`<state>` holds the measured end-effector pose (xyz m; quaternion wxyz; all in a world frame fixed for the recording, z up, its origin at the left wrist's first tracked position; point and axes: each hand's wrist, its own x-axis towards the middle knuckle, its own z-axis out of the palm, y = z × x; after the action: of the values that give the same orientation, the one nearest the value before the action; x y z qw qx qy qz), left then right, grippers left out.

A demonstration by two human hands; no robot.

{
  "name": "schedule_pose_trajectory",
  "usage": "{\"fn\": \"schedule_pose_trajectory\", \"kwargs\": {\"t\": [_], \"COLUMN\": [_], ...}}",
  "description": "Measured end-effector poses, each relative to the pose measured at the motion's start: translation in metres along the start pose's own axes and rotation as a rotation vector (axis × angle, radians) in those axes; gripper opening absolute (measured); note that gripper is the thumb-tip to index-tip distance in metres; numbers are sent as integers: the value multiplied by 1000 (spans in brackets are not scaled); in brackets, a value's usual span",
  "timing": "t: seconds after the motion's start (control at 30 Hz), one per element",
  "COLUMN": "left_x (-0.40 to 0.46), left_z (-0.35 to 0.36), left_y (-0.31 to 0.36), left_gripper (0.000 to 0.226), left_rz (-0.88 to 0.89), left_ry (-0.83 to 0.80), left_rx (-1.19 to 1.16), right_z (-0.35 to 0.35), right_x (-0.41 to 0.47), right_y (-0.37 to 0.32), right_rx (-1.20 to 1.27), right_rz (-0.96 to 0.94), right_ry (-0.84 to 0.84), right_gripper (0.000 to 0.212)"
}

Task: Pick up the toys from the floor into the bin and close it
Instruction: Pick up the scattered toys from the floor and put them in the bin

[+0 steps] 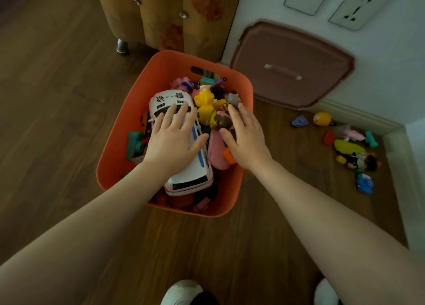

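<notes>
Orange bin (119,143) on wood floor, heaped full. Left hand (173,139) flat, fingers straight, pressing white toy ambulance (190,176); right hand (246,139) flat, fingers spread on small toys. Loose toys (351,148) on floor near wall. Brown lid (292,65) leaning on wall. Judgement: hard plastic toys, light, rigid; ambulance bulky, grasp across body.

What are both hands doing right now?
Left hand: open, pressing flat on the white toy car.
Right hand: open, fingers resting on toys in the bin.

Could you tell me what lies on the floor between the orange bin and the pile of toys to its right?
Only bare wooden floor between the orange bin and the toys, in the head view.
</notes>
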<state>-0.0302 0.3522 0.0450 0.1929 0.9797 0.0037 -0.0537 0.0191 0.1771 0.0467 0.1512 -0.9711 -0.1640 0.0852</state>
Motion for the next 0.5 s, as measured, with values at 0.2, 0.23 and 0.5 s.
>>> {"fn": "schedule_pose_trajectory", "kwargs": {"t": [0.2, 0.23, 0.5], "left_x": [18, 26, 90], "left_z": [-3, 1, 67], "left_y": [77, 96, 231], "left_gripper": [34, 29, 30], "left_rz": [340, 390, 471], "left_ry": [93, 80, -84], "left_rx": [-126, -118, -83], "right_z": [-25, -29, -49], "right_x": [-20, -24, -58], "right_y": [65, 85, 245], "right_rx": [-117, -111, -99], "right_rz": [23, 77, 454], "right_ry": [67, 82, -1], "right_gripper": [62, 61, 55]}}
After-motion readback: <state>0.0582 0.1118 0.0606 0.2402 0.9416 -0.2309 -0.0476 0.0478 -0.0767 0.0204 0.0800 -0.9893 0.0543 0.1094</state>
